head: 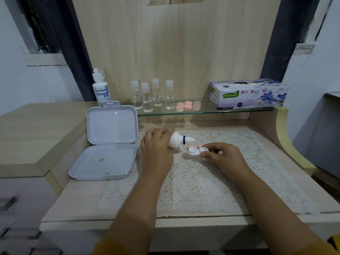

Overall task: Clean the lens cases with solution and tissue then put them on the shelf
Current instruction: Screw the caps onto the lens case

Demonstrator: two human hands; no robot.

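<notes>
White plastic formed the small solution bottle [177, 141], which was gripped by the left hand [156, 147], the fingers curled round its body. The bottle was held nearly horizontal above the lace mat [193, 181], its long axis running left to right and its nozzle pointed rightward at the lens case [197, 150]. The case, white with its two wells uncovered and facing up, was pinched at its right end by the fingertips [202, 154] of the right hand [223, 155]; its long axis also lay roughly left to right, just above the mat. Two pink caps [200, 145] were seen just behind the case. An open grey box [108, 142] was stood at the left edge of the mat, its lid raised. On the glass shelf [202, 112] behind, a larger solution bottle [101, 89], four clear small bottles [152, 94], a cluster of pink lens cases [187, 106] and a tissue box [248, 94] were ranged from left to right.
</notes>
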